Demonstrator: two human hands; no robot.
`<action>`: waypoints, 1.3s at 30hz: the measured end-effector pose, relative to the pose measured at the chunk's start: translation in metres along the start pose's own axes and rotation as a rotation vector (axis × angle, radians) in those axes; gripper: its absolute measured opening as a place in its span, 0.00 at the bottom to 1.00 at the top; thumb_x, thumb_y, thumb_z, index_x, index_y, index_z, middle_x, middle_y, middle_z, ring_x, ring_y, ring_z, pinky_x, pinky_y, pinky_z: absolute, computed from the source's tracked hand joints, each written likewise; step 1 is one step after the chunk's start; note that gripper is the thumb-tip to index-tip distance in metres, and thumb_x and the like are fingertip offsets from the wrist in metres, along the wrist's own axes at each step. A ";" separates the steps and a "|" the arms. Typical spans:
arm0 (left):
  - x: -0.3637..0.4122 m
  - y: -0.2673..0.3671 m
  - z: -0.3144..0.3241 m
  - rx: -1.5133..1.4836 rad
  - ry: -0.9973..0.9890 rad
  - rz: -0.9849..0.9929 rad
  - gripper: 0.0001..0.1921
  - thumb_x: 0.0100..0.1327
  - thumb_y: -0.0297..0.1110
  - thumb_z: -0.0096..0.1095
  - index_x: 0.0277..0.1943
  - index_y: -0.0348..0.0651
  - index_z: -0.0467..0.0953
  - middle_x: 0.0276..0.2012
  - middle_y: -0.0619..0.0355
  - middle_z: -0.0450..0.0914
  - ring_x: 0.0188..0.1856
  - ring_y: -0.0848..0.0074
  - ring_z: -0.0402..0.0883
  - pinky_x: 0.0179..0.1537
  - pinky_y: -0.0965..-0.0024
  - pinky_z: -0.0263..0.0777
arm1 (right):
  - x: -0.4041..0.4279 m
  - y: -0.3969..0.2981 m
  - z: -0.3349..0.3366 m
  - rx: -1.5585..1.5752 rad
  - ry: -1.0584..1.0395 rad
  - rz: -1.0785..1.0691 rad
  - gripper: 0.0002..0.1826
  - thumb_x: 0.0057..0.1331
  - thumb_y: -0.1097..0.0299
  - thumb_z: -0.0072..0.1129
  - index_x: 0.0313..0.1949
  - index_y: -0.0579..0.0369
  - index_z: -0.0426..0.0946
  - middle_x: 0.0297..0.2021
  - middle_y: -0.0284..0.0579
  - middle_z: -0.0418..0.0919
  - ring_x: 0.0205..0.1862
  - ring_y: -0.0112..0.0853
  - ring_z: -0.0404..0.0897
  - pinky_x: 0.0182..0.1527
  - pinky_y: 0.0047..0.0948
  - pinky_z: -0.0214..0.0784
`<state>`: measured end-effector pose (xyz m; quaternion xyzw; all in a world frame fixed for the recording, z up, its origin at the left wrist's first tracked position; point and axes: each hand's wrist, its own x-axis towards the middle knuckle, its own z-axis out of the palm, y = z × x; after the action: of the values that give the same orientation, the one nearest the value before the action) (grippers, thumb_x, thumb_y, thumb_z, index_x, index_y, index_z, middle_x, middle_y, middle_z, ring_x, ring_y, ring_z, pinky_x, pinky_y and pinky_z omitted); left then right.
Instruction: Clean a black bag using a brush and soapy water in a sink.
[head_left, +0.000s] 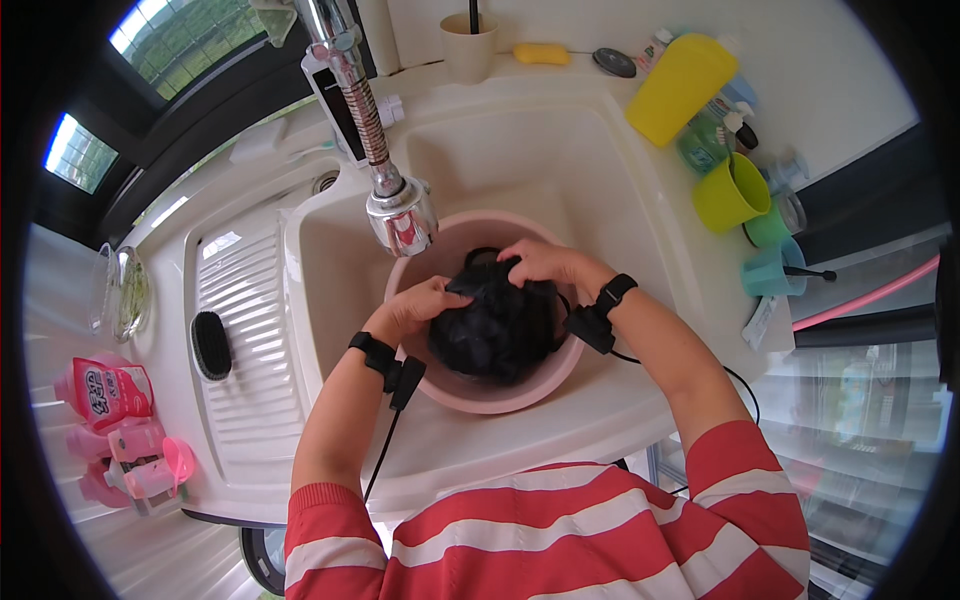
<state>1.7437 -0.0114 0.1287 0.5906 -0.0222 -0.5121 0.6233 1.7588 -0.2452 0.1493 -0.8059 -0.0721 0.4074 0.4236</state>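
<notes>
A pink plastic basin stands in the white sink, over its front part. Inside it lies a bundled black cloth item, dark and wet-looking, with a strap-like loop at its far edge. My left hand pinches the cloth at its upper left between thumb and fingers. From the far right side, my right hand grips the cloth's upper edge, its fingers bent into the fabric. Most of the basin's floor is hidden under the cloth.
A chrome faucet hangs just beyond my left hand. A scrubbing brush lies on the ribbed washboard to the left, past which stand pink detergent containers. Along the right ledge are a yellow bottle and a lime-green cup.
</notes>
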 end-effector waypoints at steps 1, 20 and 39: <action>0.003 0.006 0.005 0.008 -0.015 0.003 0.13 0.60 0.31 0.56 0.45 0.33 0.76 0.39 0.54 0.81 0.40 0.72 0.79 0.45 0.72 0.71 | 0.003 0.011 -0.004 0.005 0.175 -0.173 0.24 0.46 0.72 0.54 0.46 0.63 0.72 0.35 0.48 0.77 0.36 0.33 0.75 0.40 0.30 0.67; 0.059 -0.083 -0.020 0.695 0.707 -0.323 0.41 0.51 0.55 0.63 0.58 0.29 0.61 0.53 0.42 0.71 0.54 0.57 0.72 0.55 0.65 0.65 | 0.045 0.023 0.092 -0.817 0.458 0.099 0.30 0.45 0.56 0.70 0.44 0.61 0.73 0.44 0.54 0.74 0.49 0.43 0.73 0.47 0.39 0.70; -0.076 0.013 0.014 -0.389 0.172 0.126 0.22 0.66 0.43 0.49 0.57 0.36 0.65 0.50 0.52 0.75 0.51 0.65 0.75 0.52 0.54 0.69 | -0.136 -0.033 -0.015 0.461 0.291 -0.351 0.08 0.63 0.68 0.53 0.39 0.57 0.72 0.32 0.31 0.74 0.35 0.18 0.71 0.40 0.18 0.64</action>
<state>1.7068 0.0268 0.1865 0.4982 0.0936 -0.4143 0.7559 1.6879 -0.2964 0.2599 -0.7138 -0.0543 0.2141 0.6646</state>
